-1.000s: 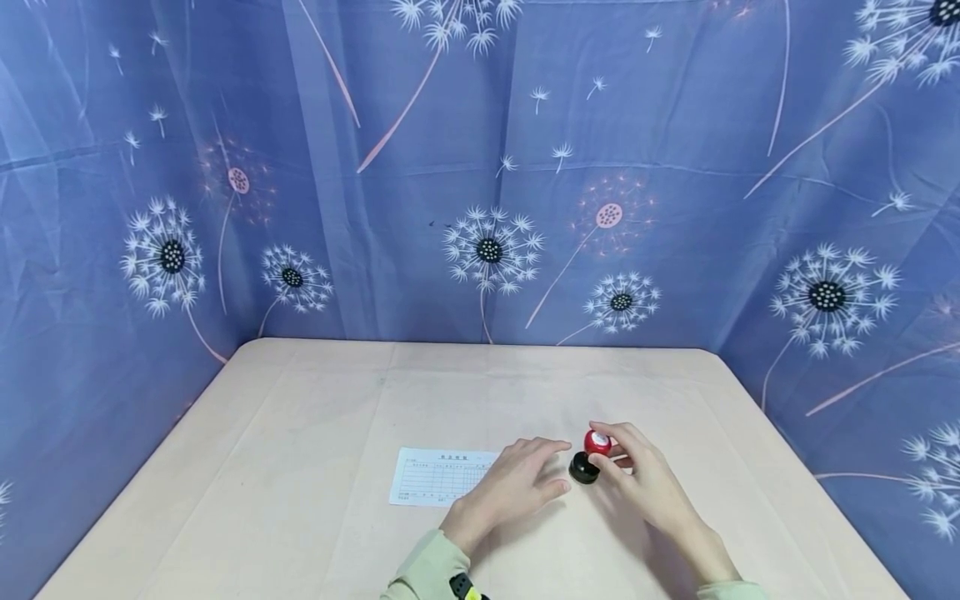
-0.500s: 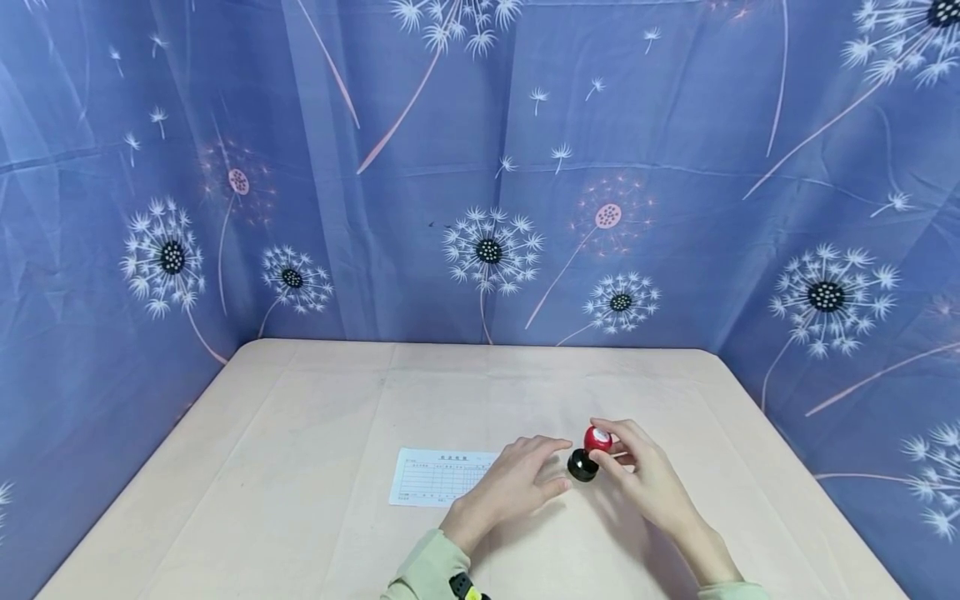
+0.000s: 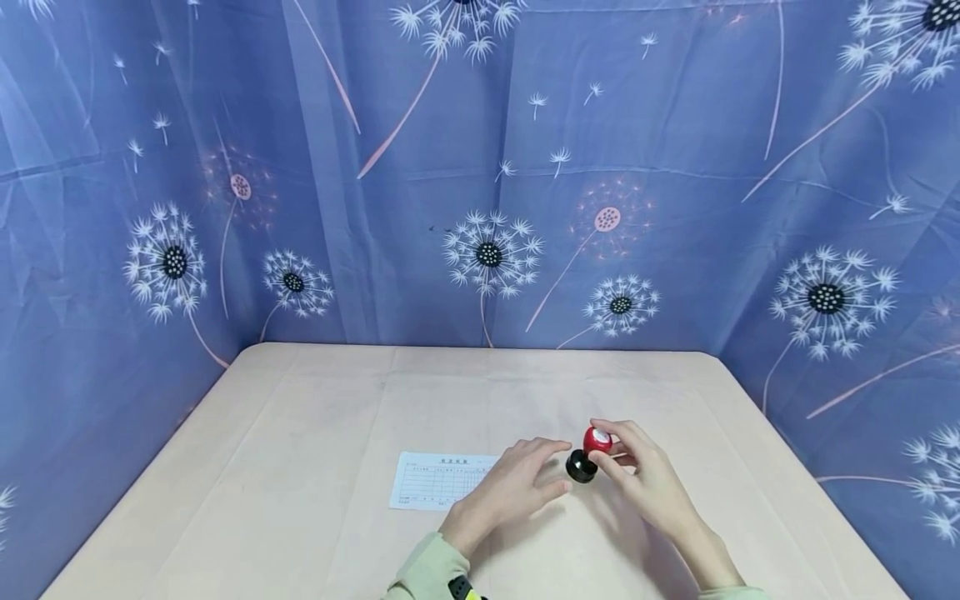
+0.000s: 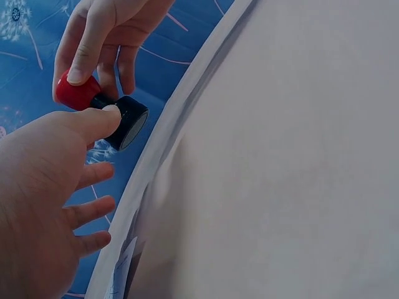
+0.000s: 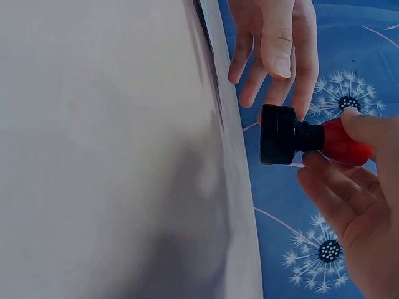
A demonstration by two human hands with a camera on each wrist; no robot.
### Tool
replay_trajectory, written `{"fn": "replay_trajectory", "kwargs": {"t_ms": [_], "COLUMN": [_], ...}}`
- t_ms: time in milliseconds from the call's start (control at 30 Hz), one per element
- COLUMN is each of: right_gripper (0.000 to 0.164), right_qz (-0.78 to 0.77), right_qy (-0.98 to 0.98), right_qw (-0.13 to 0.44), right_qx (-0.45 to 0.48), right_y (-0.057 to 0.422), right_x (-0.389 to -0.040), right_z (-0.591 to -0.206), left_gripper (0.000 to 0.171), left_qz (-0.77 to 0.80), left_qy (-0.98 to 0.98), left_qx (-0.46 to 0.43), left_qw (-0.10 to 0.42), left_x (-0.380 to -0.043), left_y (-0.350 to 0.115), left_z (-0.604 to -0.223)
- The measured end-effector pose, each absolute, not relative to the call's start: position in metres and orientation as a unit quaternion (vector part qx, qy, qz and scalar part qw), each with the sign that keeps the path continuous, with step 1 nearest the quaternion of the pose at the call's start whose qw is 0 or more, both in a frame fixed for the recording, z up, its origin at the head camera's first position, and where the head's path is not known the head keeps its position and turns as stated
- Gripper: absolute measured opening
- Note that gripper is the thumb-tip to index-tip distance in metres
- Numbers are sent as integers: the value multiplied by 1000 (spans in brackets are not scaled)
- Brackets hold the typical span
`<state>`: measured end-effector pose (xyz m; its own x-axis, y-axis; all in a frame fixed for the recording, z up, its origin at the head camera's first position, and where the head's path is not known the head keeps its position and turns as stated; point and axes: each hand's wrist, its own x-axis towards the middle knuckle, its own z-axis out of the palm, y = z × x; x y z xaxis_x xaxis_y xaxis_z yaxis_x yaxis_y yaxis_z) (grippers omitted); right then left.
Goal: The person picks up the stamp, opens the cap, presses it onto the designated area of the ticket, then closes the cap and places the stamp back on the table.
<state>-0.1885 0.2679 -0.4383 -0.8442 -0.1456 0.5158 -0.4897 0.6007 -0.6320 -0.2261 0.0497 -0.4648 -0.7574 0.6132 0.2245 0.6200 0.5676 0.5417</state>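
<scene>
A stamp with a round red handle [image 3: 597,440] and a black base [image 3: 581,467] is held above the table in the head view. My right hand [image 3: 651,485] pinches the red handle between thumb and fingers. The base points down and to the left, and its flat greyish underside [image 4: 133,129] shows in the left wrist view. My left hand [image 3: 513,479] is beside the base with its fingers loosely spread, holding nothing. Its thumb and fingertips are close to the black rim. A white printed form [image 3: 429,481] lies partly hidden behind that hand.
The table [image 3: 300,442] has a pale cloth, with its far edge against a blue dandelion-print curtain [image 3: 420,275]. More of this curtain closes in both sides. A black and yellow band [image 3: 463,588] sits at the left sleeve.
The stamp's black base has swung slightly to the left while my right hand keeps its grip. My left hand has hardly moved, and the form lies where it was.
</scene>
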Motion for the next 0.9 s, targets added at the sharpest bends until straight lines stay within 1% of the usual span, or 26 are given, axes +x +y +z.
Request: {"fn": "replay_trajectory", "kwargs": {"t_ms": [367,600,900], "right_gripper": [45,46,44], "right_qz": [427,439,452], "right_qy": [-864,-855,-843], "right_qw": [210,219,225], "right_qx": [162,169,187], "right_y": [272,272,268], "right_x": [-187,-186,-184], "right_z": [-432,-428,-427], "left_gripper": [56,56,55], "left_qz": [-320,-331,-348], "left_qy": [-884,-882,-877], "left_qx": [-341,-335,-331], "left_qw": [-4,-17,-10], "left_x": [-225,-225,-226], "left_y": [50,50,50], "left_z": [-462,-461,-463]}}
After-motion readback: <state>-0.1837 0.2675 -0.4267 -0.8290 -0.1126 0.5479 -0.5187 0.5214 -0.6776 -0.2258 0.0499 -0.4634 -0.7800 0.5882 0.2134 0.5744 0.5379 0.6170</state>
